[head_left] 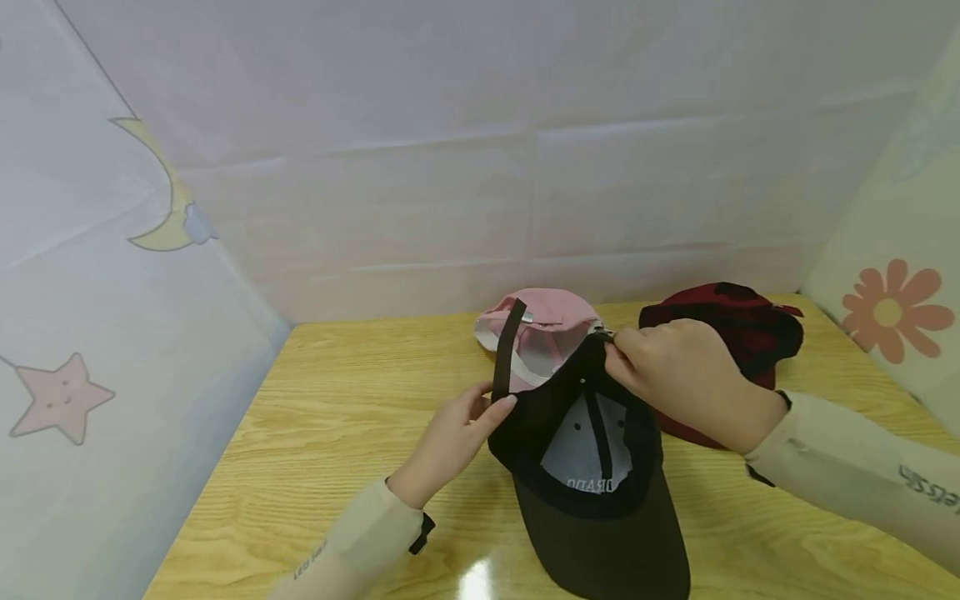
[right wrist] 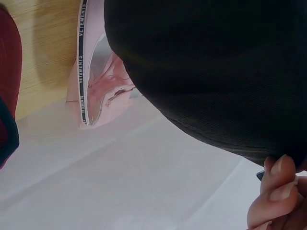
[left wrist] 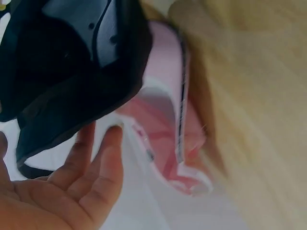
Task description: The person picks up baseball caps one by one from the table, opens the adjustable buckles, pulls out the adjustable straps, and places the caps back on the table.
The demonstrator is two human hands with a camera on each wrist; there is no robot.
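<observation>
- Hands: the left hand (head_left: pixel 450 433) pinches the edge of a black cap (head_left: pixel 577 500) between thumb and fingers, at the foot of its loose strap (head_left: pixel 506 342); the right hand (head_left: pixel 686 375) pinches the opposite back corner, fingers curled in.
- Black cap, over the right half of the table (head_left: pixel 337 400), brim toward the person; whether it touches the wood, I cannot tell.
- Its hollow faces up, showing a dark inner band, a grey-blue front panel with small eyelets, a dark seam tape and pale reversed lettering. The strap sticks up free at one end.
- Pink cap (head_left: pixel 555 304), just behind and partly hidden by the black one; its pale lining shows, and its brim edge carries a printed black band reading VETEMENTS.
- Red-and-black cap (head_left: pixel 720 317), behind the right hand, which covers part of it.
- Pale sleeves (head_left: pixel 847 467) with dark cuff tabs on both arms.
- Whitish sheets (head_left: pixel 390 208) around the table, printed with a moon (head_left: pixel 180 200), a star (head_left: pixel 63 398) and a flower (head_left: pixel 888 312).
</observation>
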